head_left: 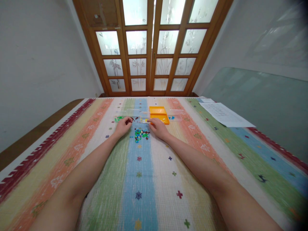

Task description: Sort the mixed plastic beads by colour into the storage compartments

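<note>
A: What surrounds the work?
B: A worktop under a multicoloured striped cloth. White printed paper sheets lie to the right, well apart from the work. Beyond the far edge stand wooden doors with frosted glass panes.
A: Anything in the way?
B: The right hand covers part of the front of an open orange plastic box. The loose pile of tiny green, blue, dark red and white pieces lies on the cloth, nearer the wearer, between the 2 forearms.
A: And the containers?
B: A clear plastic tray on the left holds green pieces. To the right of the orange box, blue pieces sit in another clear container. Between the hands, a small clear compartment shows yellow and whitish bits. Pale specks show in the orange box's near half.
A: How are the hands?
B: The left hand has its fingers curled together beside dark red pieces; I cannot tell whether it grips any. The right has its fingers reaching to the small compartment, and I cannot tell what it grips either.
A: What is hard to make out?
B: The clear walls blend into the cloth, the left hand hides part of its tray, the pieces' exact shapes are too small to read, and both arms are cut off at the bottom.
</note>
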A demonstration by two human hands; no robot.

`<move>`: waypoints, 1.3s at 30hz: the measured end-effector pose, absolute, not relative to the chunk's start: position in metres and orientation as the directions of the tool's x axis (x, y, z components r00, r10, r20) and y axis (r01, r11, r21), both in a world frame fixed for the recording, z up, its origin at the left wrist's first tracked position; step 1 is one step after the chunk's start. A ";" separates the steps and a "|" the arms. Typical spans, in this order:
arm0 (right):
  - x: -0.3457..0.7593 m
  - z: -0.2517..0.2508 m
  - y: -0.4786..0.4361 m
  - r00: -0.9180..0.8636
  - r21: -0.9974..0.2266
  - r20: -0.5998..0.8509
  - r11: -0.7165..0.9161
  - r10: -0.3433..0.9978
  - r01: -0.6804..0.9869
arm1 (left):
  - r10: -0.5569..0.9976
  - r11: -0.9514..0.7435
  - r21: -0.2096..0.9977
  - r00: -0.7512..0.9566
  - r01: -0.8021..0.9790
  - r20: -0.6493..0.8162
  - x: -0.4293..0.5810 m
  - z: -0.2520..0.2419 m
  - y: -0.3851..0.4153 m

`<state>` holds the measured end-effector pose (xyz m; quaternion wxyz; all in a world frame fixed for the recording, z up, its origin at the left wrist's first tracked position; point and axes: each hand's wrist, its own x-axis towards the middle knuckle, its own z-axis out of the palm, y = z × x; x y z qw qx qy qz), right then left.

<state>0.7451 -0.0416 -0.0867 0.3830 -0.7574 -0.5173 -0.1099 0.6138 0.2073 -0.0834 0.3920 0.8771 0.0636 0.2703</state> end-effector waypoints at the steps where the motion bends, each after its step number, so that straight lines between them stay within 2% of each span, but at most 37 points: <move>1: 0.745 -0.087 -0.042 0.438 -0.464 0.561 -0.171 0.702 0.869 | 0.351 -0.657 0.747 0.837 -0.100 0.420 0.615 -0.085 0.209; 8: 0.745 -0.088 -0.041 0.429 -0.461 0.561 -0.164 0.707 0.872 | 0.475 -0.427 0.898 0.819 -0.106 0.323 0.623 -0.094 0.215; 18: 0.744 -0.086 -0.042 0.431 -0.444 0.555 -0.186 0.711 0.877 | 0.522 -0.300 0.951 0.821 -0.075 0.229 0.622 -0.091 0.212; 22: 0.745 -0.086 -0.043 0.425 -0.436 0.563 -0.182 0.708 0.881 | 0.493 -0.245 0.967 0.850 -0.067 0.184 0.621 -0.091 0.212; 24: 0.746 -0.085 -0.043 0.427 -0.438 0.563 -0.183 0.708 0.880 | 0.468 -0.285 0.956 0.860 -0.073 0.205 0.620 -0.091 0.212; 26: 0.746 -0.085 -0.043 0.430 -0.441 0.560 -0.185 0.708 0.878 | 0.436 -0.408 0.911 0.861 -0.070 0.261 0.619 -0.090 0.211; 30: 0.746 -0.085 -0.043 0.432 -0.439 0.559 -0.188 0.708 0.878 | 0.302 -0.670 0.740 0.888 -0.060 0.346 0.614 -0.086 0.204; 35: 0.747 -0.087 -0.043 0.433 -0.442 0.559 -0.187 0.707 0.877 | 0.077 -0.792 0.598 0.952 -0.122 0.296 0.609 -0.077 0.190; 39: 0.747 -0.087 -0.042 0.418 -0.434 0.574 -0.171 0.704 0.885 | 0.027 -0.841 0.527 0.964 -0.121 0.264 0.607 -0.071 0.185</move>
